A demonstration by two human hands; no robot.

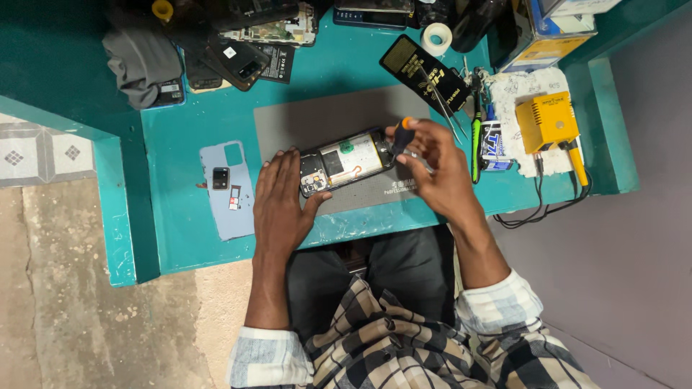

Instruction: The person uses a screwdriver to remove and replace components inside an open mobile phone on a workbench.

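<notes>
An opened phone (347,160) with its back off lies on a grey work mat (317,115) on a teal bench. My left hand (280,196) lies flat on the mat, its thumb and fingers steadying the phone's left end. My right hand (436,164) grips a small screwdriver (401,136) with a black handle and orange cap, its tip down at the phone's right end. The pale blue back cover (228,189) rests to the left, with a small camera part and a tiny tray on it.
Tweezers (448,109) lie on a black pouch behind the mat. A yellow tool box (546,120) with a cable, a green-handled tool (476,148), a tape roll (436,37), spare phones (234,61) and a grey cloth (140,61) crowd the back.
</notes>
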